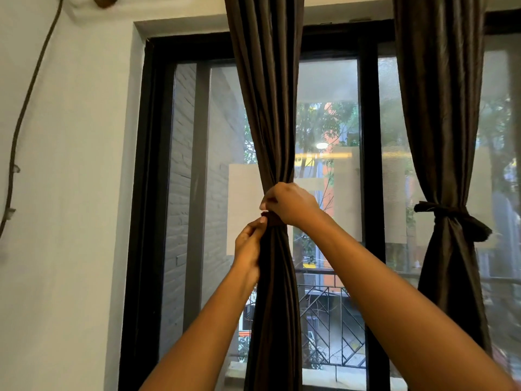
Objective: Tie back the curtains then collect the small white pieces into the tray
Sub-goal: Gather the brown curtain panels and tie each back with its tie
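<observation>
A dark brown curtain (266,108) hangs in front of the window, gathered into a narrow waist at mid-height. A dark tie-back band (275,220) wraps that waist. My right hand (290,203) curls round the gathered curtain and pinches the band's end from above. My left hand (249,246) comes up from below left and pinches the band at its left side. A second brown curtain (442,108) on the right is bound by its own tie-back (454,215). No tray or small white pieces are in view.
A black-framed window (369,136) fills the wall, with a railing and street outside. A white wall (70,193) lies to the left, with a dark cable (19,122) running down it.
</observation>
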